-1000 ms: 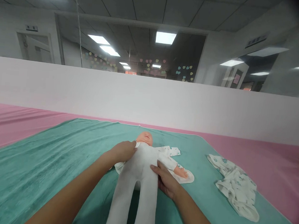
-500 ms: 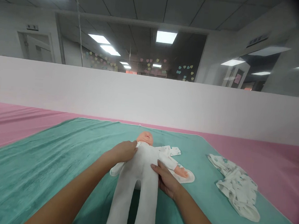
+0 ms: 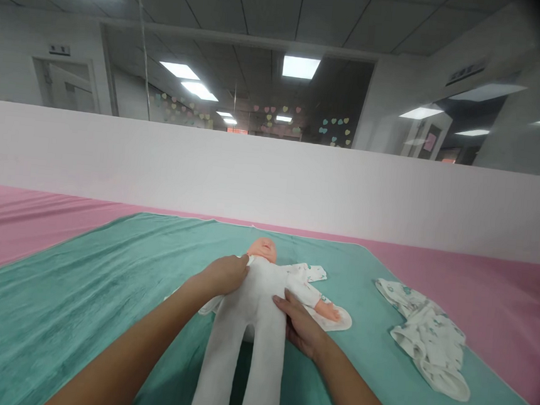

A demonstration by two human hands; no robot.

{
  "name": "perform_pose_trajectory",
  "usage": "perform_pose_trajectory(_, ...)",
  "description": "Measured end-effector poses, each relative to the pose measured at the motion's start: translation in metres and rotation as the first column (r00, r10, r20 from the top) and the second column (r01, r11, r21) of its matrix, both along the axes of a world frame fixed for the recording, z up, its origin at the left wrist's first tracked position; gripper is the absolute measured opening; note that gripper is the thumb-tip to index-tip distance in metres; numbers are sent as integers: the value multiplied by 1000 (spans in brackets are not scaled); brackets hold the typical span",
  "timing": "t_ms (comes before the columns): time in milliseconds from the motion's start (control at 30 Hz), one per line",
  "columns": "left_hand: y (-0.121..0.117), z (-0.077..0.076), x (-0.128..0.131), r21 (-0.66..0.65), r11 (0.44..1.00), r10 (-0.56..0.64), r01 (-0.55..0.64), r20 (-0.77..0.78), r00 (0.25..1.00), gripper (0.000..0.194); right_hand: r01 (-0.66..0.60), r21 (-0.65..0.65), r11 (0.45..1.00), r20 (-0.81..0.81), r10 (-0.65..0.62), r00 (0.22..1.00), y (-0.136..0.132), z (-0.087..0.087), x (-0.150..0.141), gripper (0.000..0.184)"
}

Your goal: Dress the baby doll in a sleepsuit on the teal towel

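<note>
Pressing doll [image 3: 260, 315], left hand [image 3: 219, 275], right hand [image 3: 299, 325], unmoved

It is a baby-care training room, with a baby doll [image 3: 252, 302] on a long pink-covered table [image 3: 27, 222].

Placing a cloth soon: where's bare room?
The teal towel is widest left of the left hand and forearm. A narrower strip runs between the white cloth under the doll and the printed baby garment. Crowded: the doll's torso, between that hand and the right hand.
</note>
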State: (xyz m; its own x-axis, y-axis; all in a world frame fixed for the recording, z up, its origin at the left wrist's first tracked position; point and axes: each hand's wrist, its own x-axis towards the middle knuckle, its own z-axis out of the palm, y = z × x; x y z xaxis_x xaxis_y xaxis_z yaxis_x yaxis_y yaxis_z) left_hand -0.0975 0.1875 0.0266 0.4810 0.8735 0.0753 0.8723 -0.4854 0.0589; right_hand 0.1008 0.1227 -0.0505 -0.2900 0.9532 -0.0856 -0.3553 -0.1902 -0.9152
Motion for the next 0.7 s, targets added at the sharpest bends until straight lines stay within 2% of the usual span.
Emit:
perform_pose_trajectory(233, -3, 2, 3, 16, 1000, 7, -7, -7, 1000, 35, 26, -35, 999, 18, -26, 1000, 0, 1, -1, 48)
perform_pose_trajectory(700, 0, -8, 6, 69, 997, 37, -36, -17, 999, 30, 44, -40, 998, -8, -44, 999, -1, 1, -2, 52)
